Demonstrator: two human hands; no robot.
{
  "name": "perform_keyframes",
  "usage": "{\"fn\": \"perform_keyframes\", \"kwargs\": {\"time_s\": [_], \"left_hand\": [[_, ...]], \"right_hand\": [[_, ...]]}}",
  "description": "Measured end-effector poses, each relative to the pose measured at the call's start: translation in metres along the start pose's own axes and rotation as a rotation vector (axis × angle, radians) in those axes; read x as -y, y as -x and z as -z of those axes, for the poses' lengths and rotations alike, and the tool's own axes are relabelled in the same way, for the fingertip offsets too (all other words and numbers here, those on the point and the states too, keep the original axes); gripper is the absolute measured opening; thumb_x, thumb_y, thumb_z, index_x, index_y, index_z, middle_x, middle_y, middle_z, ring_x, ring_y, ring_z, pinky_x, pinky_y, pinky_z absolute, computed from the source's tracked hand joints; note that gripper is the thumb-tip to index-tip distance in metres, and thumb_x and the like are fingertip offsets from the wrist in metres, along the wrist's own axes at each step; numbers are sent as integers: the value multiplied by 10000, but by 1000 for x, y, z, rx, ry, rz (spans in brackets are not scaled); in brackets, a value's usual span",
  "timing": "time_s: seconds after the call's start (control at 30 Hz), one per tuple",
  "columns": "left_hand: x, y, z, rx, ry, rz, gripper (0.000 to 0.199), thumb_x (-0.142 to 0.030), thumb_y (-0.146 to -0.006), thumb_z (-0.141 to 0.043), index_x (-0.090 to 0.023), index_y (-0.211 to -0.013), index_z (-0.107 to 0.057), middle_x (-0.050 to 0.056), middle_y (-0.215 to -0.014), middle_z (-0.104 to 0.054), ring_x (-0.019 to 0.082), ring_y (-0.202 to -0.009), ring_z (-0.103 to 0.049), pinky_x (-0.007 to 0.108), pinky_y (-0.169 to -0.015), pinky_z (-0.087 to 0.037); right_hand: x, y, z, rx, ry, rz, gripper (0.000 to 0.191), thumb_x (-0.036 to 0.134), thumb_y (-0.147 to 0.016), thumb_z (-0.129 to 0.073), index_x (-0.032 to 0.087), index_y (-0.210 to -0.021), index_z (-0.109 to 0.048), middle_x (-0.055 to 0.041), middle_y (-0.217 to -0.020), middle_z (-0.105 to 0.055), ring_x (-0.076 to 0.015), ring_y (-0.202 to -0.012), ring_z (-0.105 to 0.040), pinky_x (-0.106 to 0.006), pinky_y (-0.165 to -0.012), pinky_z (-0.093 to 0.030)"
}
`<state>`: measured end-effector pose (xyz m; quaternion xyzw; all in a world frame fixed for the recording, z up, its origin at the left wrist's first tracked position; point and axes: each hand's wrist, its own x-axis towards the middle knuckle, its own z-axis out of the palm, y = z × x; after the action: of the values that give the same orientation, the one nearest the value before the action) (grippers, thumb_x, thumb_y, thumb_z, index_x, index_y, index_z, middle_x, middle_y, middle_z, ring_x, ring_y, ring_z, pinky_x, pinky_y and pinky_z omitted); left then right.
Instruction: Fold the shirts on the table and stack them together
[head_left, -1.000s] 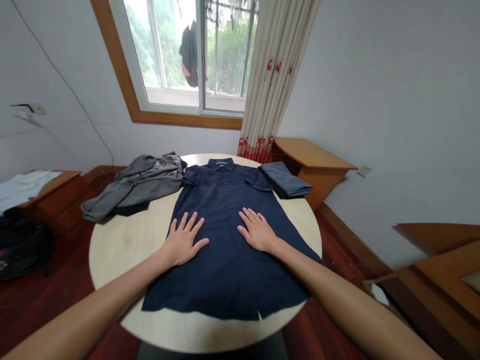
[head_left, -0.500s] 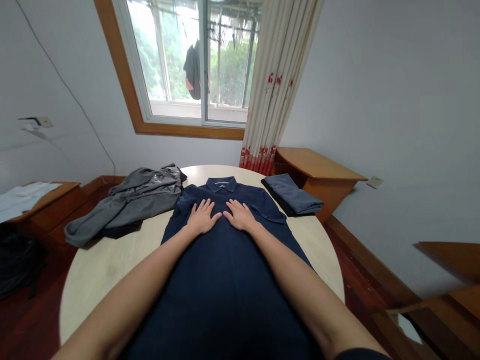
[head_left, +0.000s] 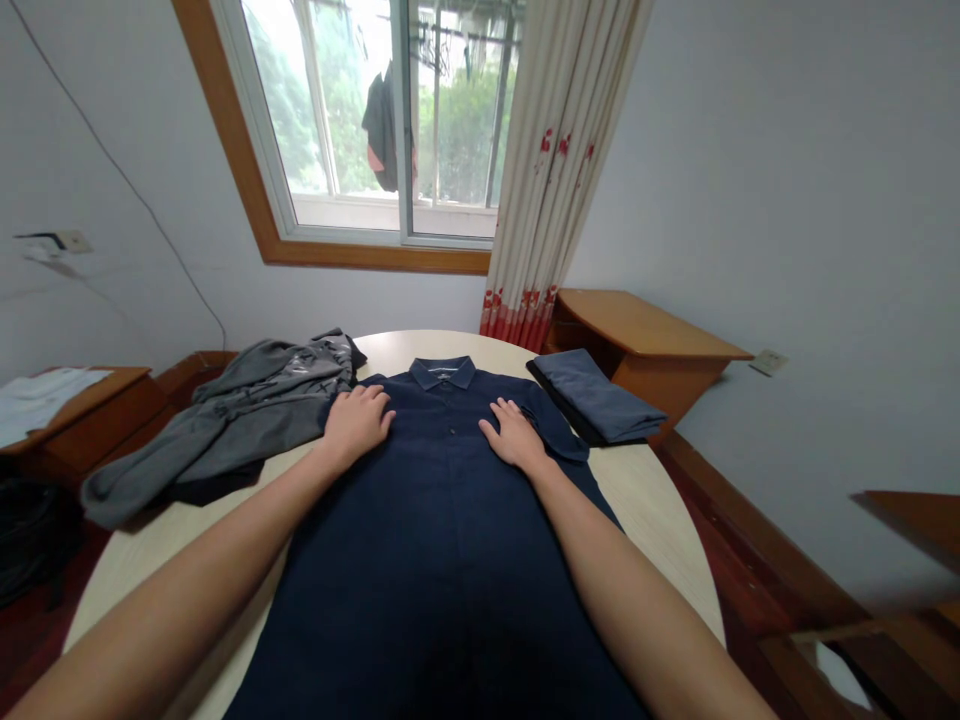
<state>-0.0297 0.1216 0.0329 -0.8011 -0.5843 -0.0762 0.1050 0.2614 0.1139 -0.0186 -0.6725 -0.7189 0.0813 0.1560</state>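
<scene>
A dark navy polo shirt (head_left: 442, 500) lies spread front side up, its collar pointing toward the window. My left hand (head_left: 358, 422) rests on the shirt near the sleeve on the left, fingers extended and fairly flat. On the other side of the chest, my right hand (head_left: 514, 432) lies with fingers stretched out, close to the right sleeve. Neither hand grips the fabric. The lower end of the shirt runs down toward me and is dark at the bottom of the view.
The round pale table (head_left: 645, 510) carries a heap of grey clothing (head_left: 247, 400) at left and folded blue-grey and black garments (head_left: 596, 395) at right. Behind stand a wooden desk (head_left: 652, 325) and a curtain (head_left: 555, 180). A wooden cabinet (head_left: 82, 410) is at far left.
My hands have moved apart across the shirt's chest, the left one to the left and the right one to the right. The camera view has shifted slightly.
</scene>
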Motion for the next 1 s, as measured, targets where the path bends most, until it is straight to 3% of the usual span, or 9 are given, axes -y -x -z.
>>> {"fn": "perform_keyframes", "kwargs": {"time_s": [0.1, 0.2, 0.27, 0.33, 0.47, 0.6, 0.77, 0.9, 1.0], "left_hand": [[22, -5, 23, -38, -124, 127, 433, -427, -925, -543, -152, -1234, -670, 194, -1353, -614, 382, -1269, -532, 503, -1034, -423], [44, -12, 31, 180, -67, 347, 530, -550, -874, -580, -142, -1197, -684, 227, -1280, -648, 402, -1172, -606, 465, -917, -504], [55, -17, 30, 323, 20, 397, 509, -564, -863, -582, -178, -1176, -695, 200, -1254, -675, 376, -1123, -645, 428, -883, -526], [59, -20, 27, 347, 73, 368, 430, -497, -880, -566, -214, -1174, -701, 166, -1255, -689, 358, -1131, -649, 412, -888, -526], [56, -23, 25, 223, 128, 306, 351, -352, -895, -509, -205, -1124, -731, 149, -1179, -729, 340, -1102, -668, 389, -888, -522], [47, -27, 29, 137, 287, 210, 404, -480, -883, -506, -171, -996, -741, 131, -1071, -756, 293, -1001, -695, 343, -892, -521], [37, -28, 27, 302, 378, 273, 468, -616, -790, -572, -171, -776, -714, 128, -947, -767, 281, -892, -710, 326, -819, -539], [34, -25, 22, 387, 294, 230, 313, -490, -673, -727, -206, -802, -709, 74, -886, -763, 261, -848, -709, 303, -772, -540], [35, -29, 25, 344, 209, 221, 314, -332, -629, -775, -217, -915, -716, 70, -974, -761, 264, -910, -710, 284, -766, -535]], "right_hand": [[0, 0, 1, 4, 1, 2, 639, 451, -1022, -418, 37, -1509, -424, -172, -1618, -322, -294, -1524, -228, -368, -1230, -195], [0, 0, 2, 7, 2, 1, 634, 448, -1022, -422, 41, -1509, -427, -171, -1616, -327, -294, -1523, -232, -361, -1229, -192], [0, -1, 1, 2, 2, 4, 633, 447, -1021, -423, 41, -1507, -428, -173, -1615, -328, -291, -1522, -234, -358, -1228, -194], [-1, -1, 1, 0, 3, 8, 631, 448, -1020, -422, 44, -1506, -431, -175, -1615, -327, -287, -1522, -235, -359, -1226, -197], [-2, -2, -1, 4, 4, 14, 631, 452, -1023, -418, 47, -1507, -428, -176, -1616, -325, -284, -1524, -229, -356, -1226, -193], [-2, -3, -1, -2, -5, 17, 632, 448, -1022, -428, 41, -1504, -431, -179, -1613, -329, -290, -1522, -234, -351, -1225, -194], [-3, -3, 0, 3, -17, 22, 627, 446, -1020, -428, 46, -1502, -434, -182, -1612, -330, -289, -1522, -235, -364, -1222, -206], [-3, -3, 1, 6, -32, 24, 627, 439, -1019, -436, 36, -1499, -437, -189, -1612, -327, -294, -1521, -238, -358, -1225, -200], [-2, -2, 2, 5, -41, 25, 623, 433, -1018, -444, 34, -1497, -440, -186, -1611, -332, -296, -1519, -241, -352, -1226, -199]]}}
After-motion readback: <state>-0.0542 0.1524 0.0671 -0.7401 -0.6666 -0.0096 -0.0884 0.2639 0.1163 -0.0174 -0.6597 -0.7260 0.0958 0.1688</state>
